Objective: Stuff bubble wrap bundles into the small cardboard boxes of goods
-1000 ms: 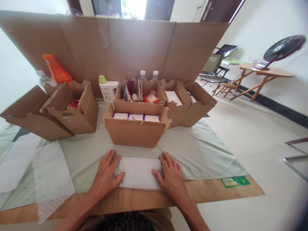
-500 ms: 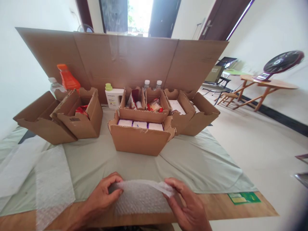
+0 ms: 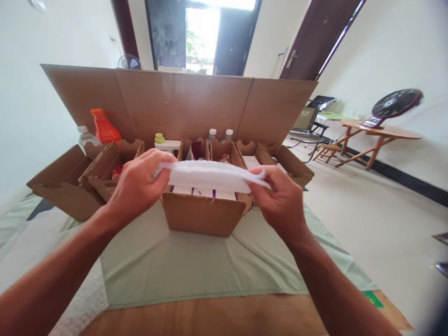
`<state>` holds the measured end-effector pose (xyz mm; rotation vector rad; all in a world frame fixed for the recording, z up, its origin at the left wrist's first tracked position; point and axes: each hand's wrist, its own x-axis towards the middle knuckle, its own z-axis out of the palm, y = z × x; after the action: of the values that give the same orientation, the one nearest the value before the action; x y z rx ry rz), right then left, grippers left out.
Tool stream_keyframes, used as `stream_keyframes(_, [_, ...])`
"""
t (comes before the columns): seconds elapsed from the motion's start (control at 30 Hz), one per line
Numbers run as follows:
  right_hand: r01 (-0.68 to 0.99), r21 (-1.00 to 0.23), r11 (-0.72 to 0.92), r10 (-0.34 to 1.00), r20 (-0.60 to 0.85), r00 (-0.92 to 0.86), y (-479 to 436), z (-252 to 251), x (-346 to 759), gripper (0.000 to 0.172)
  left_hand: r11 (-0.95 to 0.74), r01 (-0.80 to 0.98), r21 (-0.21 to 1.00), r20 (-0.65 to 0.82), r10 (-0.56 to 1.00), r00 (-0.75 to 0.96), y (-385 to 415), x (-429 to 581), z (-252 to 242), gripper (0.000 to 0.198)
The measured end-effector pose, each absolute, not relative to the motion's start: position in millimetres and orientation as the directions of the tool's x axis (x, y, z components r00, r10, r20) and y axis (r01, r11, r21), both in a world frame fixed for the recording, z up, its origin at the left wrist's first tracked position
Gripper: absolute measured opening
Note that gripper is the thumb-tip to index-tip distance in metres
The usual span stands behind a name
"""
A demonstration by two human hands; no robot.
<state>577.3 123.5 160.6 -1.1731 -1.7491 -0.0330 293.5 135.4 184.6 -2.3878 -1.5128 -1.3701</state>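
Note:
A folded sheet of bubble wrap (image 3: 210, 175) is stretched level between my two hands, over the front cardboard box (image 3: 203, 214). My left hand (image 3: 142, 179) pinches its left end between thumb and fingers. Its right end is gripped by my right hand (image 3: 278, 198), a corner poking out past the fingers. Below the wrap, the tops of white cartons with purple edges (image 3: 203, 192) show inside the box. The wrap hides the box's back wall and part of the row behind.
More open cardboard boxes (image 3: 66, 186) stand in a row behind, with an orange bottle (image 3: 105, 128) and a white bottle with a green cap (image 3: 168, 144). A tall cardboard panel (image 3: 189, 100) closes off the back. Loose bubble wrap (image 3: 84, 298) lies at left on the green cloth (image 3: 196, 266).
Both hands have lifted the bubble wrap from the table's near edge and carried it forward, over the front box. The camera view has tipped up slightly.

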Motion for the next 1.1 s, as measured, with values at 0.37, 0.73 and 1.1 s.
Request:
stream_keyframes(0.37, [0.946,0.105,0.308,0.938,-0.198,-0.284,190.2,182.3,558.3,0.015,-0.363,0.931,-0.039,-0.108,0.928,0.357,221.2,325.1,163.5,0.017])
stream_keyframes(0.73, [0.994,-0.067,0.085,0.959,0.278,-0.063,140.2,183.5,608.5,0.028,-0.357,0.853,0.381,0.450,0.877,0.166,164.2,281.5,155.5,0.040])
stream_keyframes(1.1, [0.532,-0.814,0.235,0.964,0.266,-0.019,105.8,62.0,582.9,0.064,-0.138,0.084,0.987,0.138,0.990,0.003,130.0,316.4,49.6,0.090])
